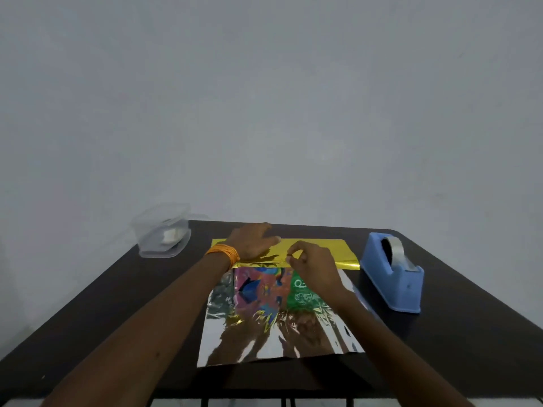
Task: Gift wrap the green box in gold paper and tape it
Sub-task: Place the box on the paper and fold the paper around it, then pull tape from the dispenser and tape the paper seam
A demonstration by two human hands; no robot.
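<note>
Two forearms run up over the silver underside of the gold paper (279,342), spread flat on the dark table (88,318). Green box (273,289) lies mid-sheet, long axis left-right, far edge under the folded gold flap. Right hand (311,262) pinches sthg small at the flap's near edge w/ thumb + fingertips, prob tape; left hand (252,242) flat, palm down on flap just beyond. Tape dispenser (392,271) at right, nearer the right hand; clear tub (163,233) far left.

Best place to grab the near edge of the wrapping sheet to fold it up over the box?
Pinch the near edge of the wrapping sheet from the person's side, one hand near each corner. It lies flat and free on the table, silver side up, so lifting both ends should fold it evenly.
</note>
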